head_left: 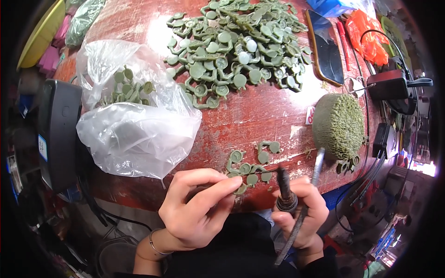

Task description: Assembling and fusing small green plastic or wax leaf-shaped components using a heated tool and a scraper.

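My left hand (199,208) is closed, its thumb and fingertips pinched on a small green wax-like piece (240,189) at the table's front edge. My right hand (303,213) wraps round a dark soldering-iron-like pen (286,197), its thin tip pointing up and away from me. The same hand also holds a slim metal tool with a knurled handle (296,231), slanting up to the right. Between and beyond the hands lie several loose green pieces (252,168), each with round discs on a bent stem.
A large heap of similar green pieces (241,51) covers the far middle. A clear plastic bag (139,139) with more sits at left, beside a black box (60,134). At right are a rough green round block (340,127), a phone (327,48), a red pen (344,44) and cables.
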Available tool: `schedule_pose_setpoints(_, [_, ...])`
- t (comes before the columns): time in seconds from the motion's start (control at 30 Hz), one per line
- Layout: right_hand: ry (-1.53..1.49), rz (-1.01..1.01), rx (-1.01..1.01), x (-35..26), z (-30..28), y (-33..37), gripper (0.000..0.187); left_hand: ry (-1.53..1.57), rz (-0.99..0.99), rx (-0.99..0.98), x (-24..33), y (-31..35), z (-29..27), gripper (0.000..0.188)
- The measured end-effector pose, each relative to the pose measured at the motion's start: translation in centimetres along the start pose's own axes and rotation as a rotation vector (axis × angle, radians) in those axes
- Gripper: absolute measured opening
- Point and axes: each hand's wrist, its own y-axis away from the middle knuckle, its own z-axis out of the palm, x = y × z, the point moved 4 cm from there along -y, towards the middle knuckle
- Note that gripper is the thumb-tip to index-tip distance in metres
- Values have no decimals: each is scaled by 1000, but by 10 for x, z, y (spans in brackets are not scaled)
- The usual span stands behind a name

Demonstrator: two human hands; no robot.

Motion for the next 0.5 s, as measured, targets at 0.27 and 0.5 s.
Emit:
schedule_pose_setpoints(0.27, [-341, 271, -73, -19, 18, -17, 19, 123, 87, -40, 19, 2, 2, 41])
schedule_pose_setpoints(0.5, [-456, 341, -54, -17, 17, -11, 11, 377, -142, -95, 15, -3, 0, 30])
